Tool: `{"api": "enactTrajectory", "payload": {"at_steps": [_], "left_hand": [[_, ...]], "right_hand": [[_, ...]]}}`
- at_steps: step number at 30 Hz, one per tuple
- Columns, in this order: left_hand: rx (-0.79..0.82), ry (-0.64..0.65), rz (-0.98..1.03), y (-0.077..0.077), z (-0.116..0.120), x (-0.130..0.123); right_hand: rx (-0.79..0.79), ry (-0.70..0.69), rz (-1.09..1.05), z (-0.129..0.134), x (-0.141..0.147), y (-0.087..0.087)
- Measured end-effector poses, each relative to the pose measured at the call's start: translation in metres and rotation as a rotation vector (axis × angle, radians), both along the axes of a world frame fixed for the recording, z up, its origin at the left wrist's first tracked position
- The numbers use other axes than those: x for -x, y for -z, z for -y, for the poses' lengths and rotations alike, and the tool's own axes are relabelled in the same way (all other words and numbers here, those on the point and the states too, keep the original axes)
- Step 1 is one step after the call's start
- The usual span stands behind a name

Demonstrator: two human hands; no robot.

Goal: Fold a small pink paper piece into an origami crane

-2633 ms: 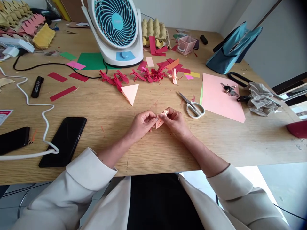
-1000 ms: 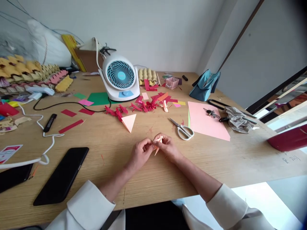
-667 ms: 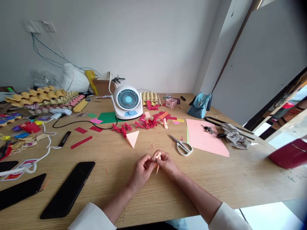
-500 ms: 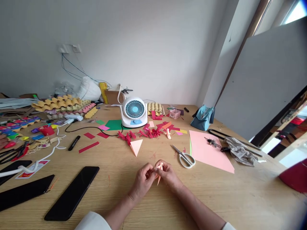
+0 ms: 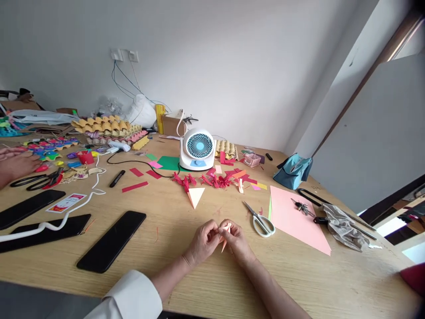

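1. Pale wall [image 5: 215,66] fills the upper frame; below it spreads a wooden table [image 5: 206,292], with a white fan [image 5: 197,165] above centre.
2. Just below centre, the left hand [image 5: 203,243] and right hand [image 5: 237,241] meet at a small folded peach paper [image 5: 224,244], whose narrow point slants downward between them.
3. Thumb and forefinger of each hand are closed on it; the fingers' far sides are hidden.
4. A light pinch near the crease should suit such thin paper; squeezing hard could crumple it.
5. Steadying with one hand while the other works the fold would probably keep edges crisp.
6. Scissors [image 5: 256,216] lie right of the hands; elbow room there seems wise.
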State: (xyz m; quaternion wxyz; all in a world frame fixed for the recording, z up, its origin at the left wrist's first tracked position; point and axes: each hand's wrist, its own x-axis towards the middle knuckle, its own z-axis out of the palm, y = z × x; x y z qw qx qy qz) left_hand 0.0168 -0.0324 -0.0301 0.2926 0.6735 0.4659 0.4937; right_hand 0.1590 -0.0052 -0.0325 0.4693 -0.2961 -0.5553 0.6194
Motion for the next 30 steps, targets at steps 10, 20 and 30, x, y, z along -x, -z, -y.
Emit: {"api": "enactTrajectory", "payload": {"at_steps": [10, 20, 30], "left_hand": [[0.028, 0.002, 0.001, -0.012, 0.004, -0.003], [0.046, 0.031, -0.036, -0.022, 0.004, -0.001], [0.016, 0.033, -0.110, -0.015, 0.002, -0.002]], "right_hand": [[0.090, -0.012, -0.036, -0.001, 0.000, -0.005], [0.173, -0.062, -0.146, -0.003, 0.001, -0.012], [0.129, 0.041, -0.133, -0.005, -0.001, -0.013]]}}
